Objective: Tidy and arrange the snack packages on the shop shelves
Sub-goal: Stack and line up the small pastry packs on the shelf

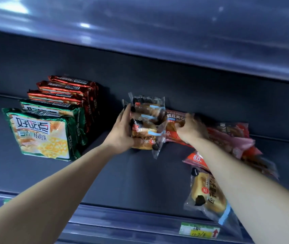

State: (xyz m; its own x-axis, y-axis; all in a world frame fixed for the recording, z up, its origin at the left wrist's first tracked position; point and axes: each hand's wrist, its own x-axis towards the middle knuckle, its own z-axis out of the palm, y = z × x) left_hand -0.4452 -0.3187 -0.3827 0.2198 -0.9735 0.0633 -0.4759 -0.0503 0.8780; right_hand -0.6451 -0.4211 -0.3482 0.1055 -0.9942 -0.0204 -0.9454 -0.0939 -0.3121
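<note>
On a dark shelf [131,173], my left hand [121,131] holds the left side of an upright row of clear-wrapped bread packs [147,124], thumb under the front one. My right hand [191,128] grips a red bean bread pack [173,118] standing just right of that row. Behind my right forearm lies a loose heap of red and pink packs [233,140]. One clear toast pack [209,194] lies flat near the shelf's front edge, partly under my right arm.
At the left stand green biscuit bags [41,134] in front of red biscuit bags [66,90], all in one row. A price tag [199,229] sits on the shelf's front rail. The shelf above [175,41] overhangs closely.
</note>
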